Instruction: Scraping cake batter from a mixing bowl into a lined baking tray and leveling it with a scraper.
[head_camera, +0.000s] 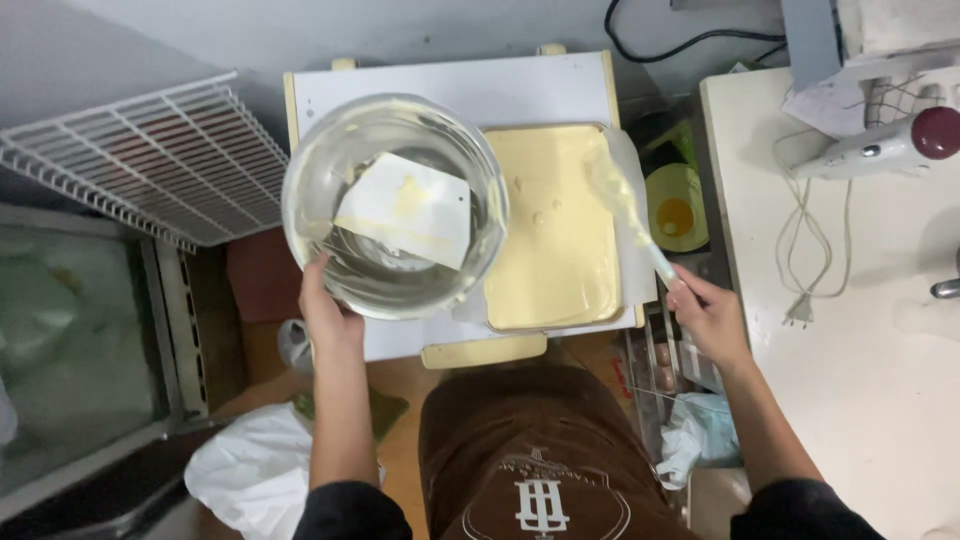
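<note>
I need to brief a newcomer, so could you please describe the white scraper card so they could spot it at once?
Start at the white board in the middle, where a tray of pale yellow batter lies. To the tray's left, the left hand holds a glass bowl by its rim. The scraper card lies inside it: flat, white, batter-smeared, the bowl's only loose item.

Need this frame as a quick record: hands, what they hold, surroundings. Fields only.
left hand: grips the rim of a glass bowl, tilted, nearly scraped out
in bowl: white scraper card smeared with batter
right hand: holds a spatula coated in batter
tray: lined with paper, filled with pale yellow batter
support: small white table
left side: white wire rack
right side: white counter, hand mixer with cord
</note>
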